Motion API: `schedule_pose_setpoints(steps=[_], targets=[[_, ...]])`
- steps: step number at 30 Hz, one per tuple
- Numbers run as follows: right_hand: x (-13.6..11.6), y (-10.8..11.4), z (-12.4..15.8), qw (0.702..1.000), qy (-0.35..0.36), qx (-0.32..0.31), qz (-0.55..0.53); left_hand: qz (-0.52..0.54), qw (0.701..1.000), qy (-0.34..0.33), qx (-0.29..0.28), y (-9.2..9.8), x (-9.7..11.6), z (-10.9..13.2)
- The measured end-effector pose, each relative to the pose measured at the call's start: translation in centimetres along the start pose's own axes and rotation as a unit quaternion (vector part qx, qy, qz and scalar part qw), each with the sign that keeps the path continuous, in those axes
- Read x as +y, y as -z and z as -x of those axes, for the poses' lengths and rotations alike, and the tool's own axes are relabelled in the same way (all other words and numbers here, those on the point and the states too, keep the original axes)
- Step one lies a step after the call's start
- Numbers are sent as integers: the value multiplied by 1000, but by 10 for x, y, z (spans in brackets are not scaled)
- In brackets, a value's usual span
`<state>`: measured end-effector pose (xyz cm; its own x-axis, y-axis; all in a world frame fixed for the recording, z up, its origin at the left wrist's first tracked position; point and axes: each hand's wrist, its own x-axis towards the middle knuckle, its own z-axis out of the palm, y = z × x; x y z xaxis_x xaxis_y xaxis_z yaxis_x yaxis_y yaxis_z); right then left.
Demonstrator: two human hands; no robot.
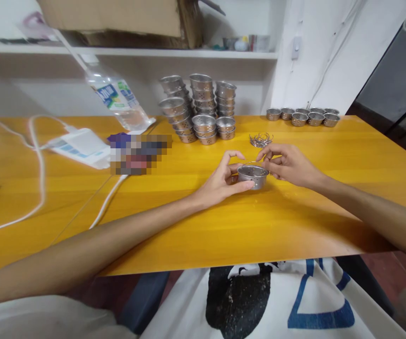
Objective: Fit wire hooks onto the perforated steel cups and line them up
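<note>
A small perforated metal cup (254,177) is just above the table, its open top facing up. My left hand (226,178) grips its left side, thumb on the front wall and index finger raised over the rim. On the other side, my right hand (284,162) pinches a thin curved wire (249,163) at the cup's right rim. The wire arches over the back of the cup's mouth; whether its ends sit in the cup's holes is too small to tell. A little pile of similar curved wires (260,140) lies just beyond my right hand.
Stacks of perforated cups (203,96) stand at the back of the yellow table (196,235). More single cups (299,119) sit at the back right. To the left are a tilted plastic bottle (118,101), a white box (81,147), white cables (41,174) and a blurred-out patch.
</note>
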<state>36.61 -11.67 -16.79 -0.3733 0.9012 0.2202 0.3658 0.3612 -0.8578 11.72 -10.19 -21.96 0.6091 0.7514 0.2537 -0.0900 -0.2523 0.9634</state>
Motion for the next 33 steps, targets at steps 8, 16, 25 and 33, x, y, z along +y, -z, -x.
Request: schedule_pose_setpoints(steps=[8, 16, 25, 33], targets=[[1, -2, -2, 985, -47, -44, -158, -41, 999, 9, -17, 5, -4, -5], [2, -4, -6, 991, 21, -46, -121, 99, 993, 64, 16, 7, -7, -6], [7, -15, -2, 979, 14, -127, -161, 83, 995, 43, -14, 10, -4, -5], [10, -31, 1, 979, 22, -108, -169, 54, 996, 57, -35, 10, 1, -4]])
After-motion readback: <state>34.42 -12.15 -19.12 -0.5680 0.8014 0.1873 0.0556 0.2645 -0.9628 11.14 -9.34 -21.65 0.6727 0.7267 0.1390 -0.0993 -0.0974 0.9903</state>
